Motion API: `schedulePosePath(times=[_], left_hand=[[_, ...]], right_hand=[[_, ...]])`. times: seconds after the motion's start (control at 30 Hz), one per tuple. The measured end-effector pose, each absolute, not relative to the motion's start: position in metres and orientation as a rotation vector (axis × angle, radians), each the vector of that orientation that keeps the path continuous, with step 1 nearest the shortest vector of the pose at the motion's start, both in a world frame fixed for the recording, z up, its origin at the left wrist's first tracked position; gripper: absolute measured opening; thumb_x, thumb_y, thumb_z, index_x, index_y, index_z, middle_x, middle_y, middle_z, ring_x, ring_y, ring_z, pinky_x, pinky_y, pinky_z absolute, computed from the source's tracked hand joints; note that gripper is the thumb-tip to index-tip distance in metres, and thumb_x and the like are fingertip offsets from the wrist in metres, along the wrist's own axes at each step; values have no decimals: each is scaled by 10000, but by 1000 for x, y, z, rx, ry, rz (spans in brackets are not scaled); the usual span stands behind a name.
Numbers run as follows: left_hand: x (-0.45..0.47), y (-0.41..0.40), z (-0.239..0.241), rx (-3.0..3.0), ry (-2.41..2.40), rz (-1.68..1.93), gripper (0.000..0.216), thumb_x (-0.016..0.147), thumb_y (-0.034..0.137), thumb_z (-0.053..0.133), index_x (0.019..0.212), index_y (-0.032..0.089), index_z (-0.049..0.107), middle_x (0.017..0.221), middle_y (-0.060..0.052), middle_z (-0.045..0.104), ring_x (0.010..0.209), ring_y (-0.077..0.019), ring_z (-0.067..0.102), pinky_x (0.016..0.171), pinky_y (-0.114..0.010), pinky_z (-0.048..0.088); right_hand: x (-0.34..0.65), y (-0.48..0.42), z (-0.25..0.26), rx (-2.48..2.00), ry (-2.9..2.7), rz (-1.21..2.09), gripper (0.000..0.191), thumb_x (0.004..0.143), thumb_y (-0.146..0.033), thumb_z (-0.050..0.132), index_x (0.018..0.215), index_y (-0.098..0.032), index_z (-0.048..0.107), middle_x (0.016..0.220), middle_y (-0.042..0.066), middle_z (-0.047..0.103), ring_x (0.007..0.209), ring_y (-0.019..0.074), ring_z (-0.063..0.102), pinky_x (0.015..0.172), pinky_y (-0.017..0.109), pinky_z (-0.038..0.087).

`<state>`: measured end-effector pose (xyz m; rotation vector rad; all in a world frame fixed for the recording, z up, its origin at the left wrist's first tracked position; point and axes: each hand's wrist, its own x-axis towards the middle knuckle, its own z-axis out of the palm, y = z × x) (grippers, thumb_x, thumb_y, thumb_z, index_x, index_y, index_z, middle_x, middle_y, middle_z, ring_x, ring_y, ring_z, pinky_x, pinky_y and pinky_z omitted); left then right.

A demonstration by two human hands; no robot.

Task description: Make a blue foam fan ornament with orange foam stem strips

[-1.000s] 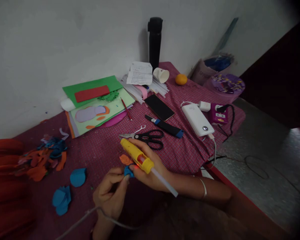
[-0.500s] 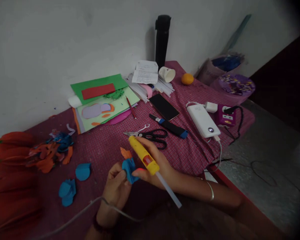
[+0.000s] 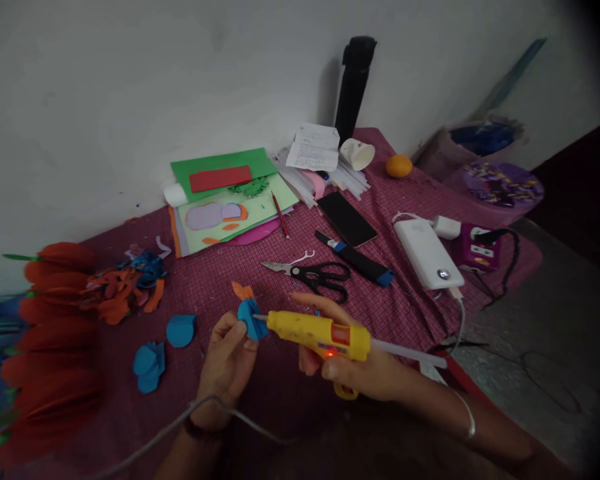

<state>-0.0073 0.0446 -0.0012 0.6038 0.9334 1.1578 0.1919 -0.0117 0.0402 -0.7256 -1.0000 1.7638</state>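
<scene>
My right hand (image 3: 353, 363) grips a yellow hot glue gun (image 3: 316, 333), held level with its nozzle pointing left and a clear glue stick jutting from its back. The nozzle tip touches a small blue paper piece (image 3: 251, 317), which my left hand (image 3: 226, 367) pinches between thumb and fingers. A grey cord (image 3: 180, 420) runs across my left wrist. Both hands are low over the red checked tablecloth (image 3: 215, 280), just in front of a small orange paper scrap (image 3: 242, 291).
Black scissors (image 3: 320, 275), a marker (image 3: 360, 261), a phone (image 3: 347, 219) and a white power bank (image 3: 427, 252) lie behind the hands. Coloured paper sheets (image 3: 225, 193) and a black flask (image 3: 353, 87) stand by the wall. Blue cut-outs (image 3: 163, 347) and orange paper flowers (image 3: 55, 313) are at the left.
My right hand has swung the glue gun from pointing away to level, nozzle left against the blue piece. The camera view has shifted left.
</scene>
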Motion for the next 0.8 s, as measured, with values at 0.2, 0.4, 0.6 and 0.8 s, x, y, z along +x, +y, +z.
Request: schedulePosePath(times=[0.2,0.4,0.6,0.8], left_hand=[[-10,45,-1,590,921,1186,367,607,253,810,513,163,467,502,61,453,447,-43,374,444,-160,358],[-10,46,5,697,924,1194,332,595,266,820,501,158,519,475,54,479,456,-60,425,467,-175,372],[-11,46,5,760,927,1222,292,583,254,825,508,162,558,497,41,523,487,-76,463,488,-186,404],[-10,44,6,596,926,1173,309,558,243,840,511,157,547,468,56,490,440,-52,407,456,-165,397]], right_hand=[[192,-11,34,-724,-1027,1751,753,781,-475,690,1392,-277,296,802,1,585,677,134,536,590,264,376],[191,-11,32,-731,-1079,1723,746,814,-426,673,1410,-249,260,826,-2,569,659,97,502,565,217,363],[193,-12,32,-784,-1186,1662,647,832,-381,659,1383,-238,353,867,18,571,702,106,509,588,221,403],[193,-16,30,-793,-1230,1700,743,775,-345,730,1403,-287,336,1041,52,588,710,100,522,605,226,427]])
